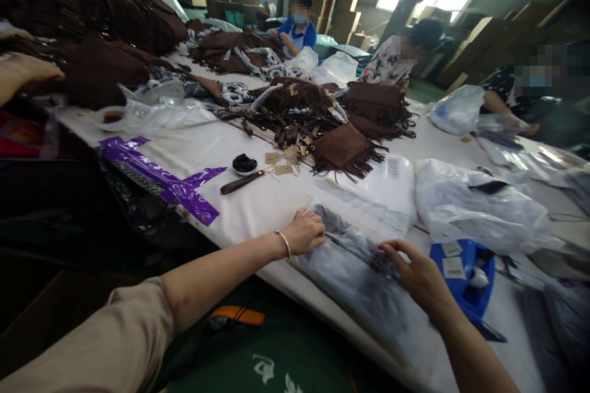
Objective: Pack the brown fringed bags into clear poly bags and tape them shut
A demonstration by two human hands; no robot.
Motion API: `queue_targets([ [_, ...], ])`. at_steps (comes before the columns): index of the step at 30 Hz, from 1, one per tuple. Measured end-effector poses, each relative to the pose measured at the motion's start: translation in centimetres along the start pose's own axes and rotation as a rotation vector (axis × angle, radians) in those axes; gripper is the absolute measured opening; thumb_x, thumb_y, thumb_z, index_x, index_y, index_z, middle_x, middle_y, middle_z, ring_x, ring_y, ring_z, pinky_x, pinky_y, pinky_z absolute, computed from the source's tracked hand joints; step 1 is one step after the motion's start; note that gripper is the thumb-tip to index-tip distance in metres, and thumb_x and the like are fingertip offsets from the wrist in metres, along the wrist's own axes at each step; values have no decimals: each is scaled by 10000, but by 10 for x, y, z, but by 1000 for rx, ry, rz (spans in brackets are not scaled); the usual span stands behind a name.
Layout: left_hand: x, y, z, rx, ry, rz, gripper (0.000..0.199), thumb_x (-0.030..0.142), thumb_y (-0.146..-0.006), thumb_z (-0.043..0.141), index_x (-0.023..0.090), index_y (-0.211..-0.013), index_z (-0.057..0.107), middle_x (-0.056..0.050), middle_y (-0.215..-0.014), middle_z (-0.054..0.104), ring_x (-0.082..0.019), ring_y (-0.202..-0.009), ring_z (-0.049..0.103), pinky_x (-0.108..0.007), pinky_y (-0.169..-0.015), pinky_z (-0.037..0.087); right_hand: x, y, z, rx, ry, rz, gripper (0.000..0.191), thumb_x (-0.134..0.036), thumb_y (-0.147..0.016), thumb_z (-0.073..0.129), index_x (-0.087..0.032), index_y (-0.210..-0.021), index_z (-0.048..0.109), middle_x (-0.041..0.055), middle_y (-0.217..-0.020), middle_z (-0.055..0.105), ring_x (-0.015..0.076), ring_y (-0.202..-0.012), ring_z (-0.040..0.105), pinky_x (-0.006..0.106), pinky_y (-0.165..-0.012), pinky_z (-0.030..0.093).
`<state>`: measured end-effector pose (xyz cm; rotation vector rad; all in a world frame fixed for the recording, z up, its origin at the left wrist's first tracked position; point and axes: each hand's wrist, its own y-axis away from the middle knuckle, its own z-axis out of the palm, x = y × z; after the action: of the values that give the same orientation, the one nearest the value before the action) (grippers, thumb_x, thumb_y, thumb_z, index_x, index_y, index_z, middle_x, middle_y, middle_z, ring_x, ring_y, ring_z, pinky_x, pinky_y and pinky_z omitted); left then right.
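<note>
A clear plastic bag [350, 285] with something grey or dark inside lies along the table's near edge. My left hand [306, 232], with a bracelet at the wrist, is closed on the bag's upper left corner. At the bag's right side, my right hand [412, 267] pinches its edge between thumb and fingers. Beyond the hands rests a stack of flat clear bags [391, 190]. A brown wrist strap [243, 182] lies beside a small dish of black material [244, 164], near several paper tags.
Brown fringed bags [343, 148] are heaped across the middle. A blue bin [461, 276] stands at the right, by crumpled plastic [479, 209]. Purple tape [159, 181] marks the left edge. Several people sit beyond; another person's hand [27, 73] is at the left.
</note>
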<state>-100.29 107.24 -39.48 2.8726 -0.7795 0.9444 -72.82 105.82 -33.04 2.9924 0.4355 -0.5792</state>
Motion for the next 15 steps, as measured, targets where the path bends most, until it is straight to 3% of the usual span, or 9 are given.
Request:
queue_targets([
  [3, -7, 1, -7, 17, 69, -119, 131, 309, -797, 670, 180, -787, 657, -21, -883, 654, -181, -914, 567, -336, -913, 382, -46, -29, 5, -234, 0, -169, 386, -473, -924, 338, -250, -833, 639, -14, -824, 678, 143, -804, 613, 247, -753, 444],
  [7, -4, 3, -1, 86, 90, -204, 164, 337, -814, 648, 177, -781, 640, -18, -868, 651, -170, -883, 576, -296, -827, 414, -86, -62, 27, -449, 135, -285, 350, -429, -897, 419, -219, -744, 652, 14, -752, 677, 168, -773, 617, 325, -839, 415],
  [11, 0, 8, 10, 172, -29, -169, 113, 280, -815, 642, 179, -778, 605, -20, -862, 625, -189, -895, 554, -339, -844, 397, -104, -83, 45, -562, 313, -223, 222, -388, -823, 590, -175, -809, 650, 40, -855, 676, 192, -880, 611, 449, -952, 382],
  [15, 1, 12, 14, 191, -179, -84, 92, 253, -827, 614, 180, -785, 577, -38, -873, 595, -213, -917, 526, -373, -858, 385, -106, -101, 40, -550, 436, -34, 282, -415, -803, 638, -166, -935, 631, 55, -1034, 641, 203, -1008, 577, 468, -956, 406],
])
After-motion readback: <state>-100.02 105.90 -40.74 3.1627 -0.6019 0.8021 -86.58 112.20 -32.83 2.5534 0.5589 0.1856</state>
